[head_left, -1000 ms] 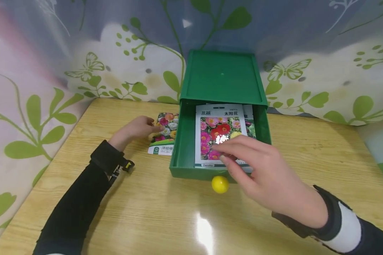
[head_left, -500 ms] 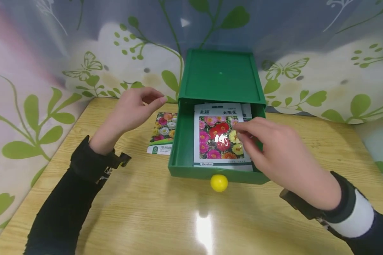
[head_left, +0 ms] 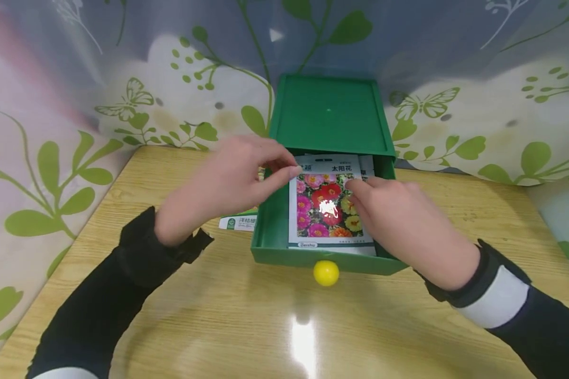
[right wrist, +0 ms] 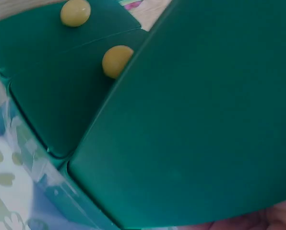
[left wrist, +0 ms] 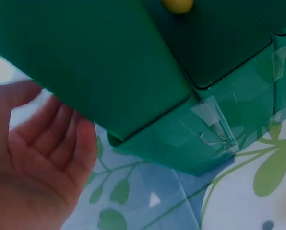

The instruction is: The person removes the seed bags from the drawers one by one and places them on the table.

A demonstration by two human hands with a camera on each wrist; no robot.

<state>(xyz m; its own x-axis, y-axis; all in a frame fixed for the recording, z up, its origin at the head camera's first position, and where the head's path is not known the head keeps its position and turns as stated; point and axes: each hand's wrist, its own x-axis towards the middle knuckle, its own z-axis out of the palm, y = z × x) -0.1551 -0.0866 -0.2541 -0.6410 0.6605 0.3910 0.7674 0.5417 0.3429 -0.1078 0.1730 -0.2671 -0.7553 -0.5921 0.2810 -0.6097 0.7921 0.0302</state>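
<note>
Your portulaca seed packet [head_left: 313, 210] lies face up in the green drawer [head_left: 284, 256], partly covering a second packet [head_left: 367, 166]; the drawer is pulled out, presumably for access from above. Your left hand [head_left: 237, 176] is at its top-left corner, your right hand [head_left: 400, 223] at its right edge, perhaps to control both sides. Each grip looks narrow; I cannot tell whether either pinches it. A lisianthus seed packet [head_left: 244, 223] lies on the worktop [head_left: 208, 316], left of the drawer.
</note>
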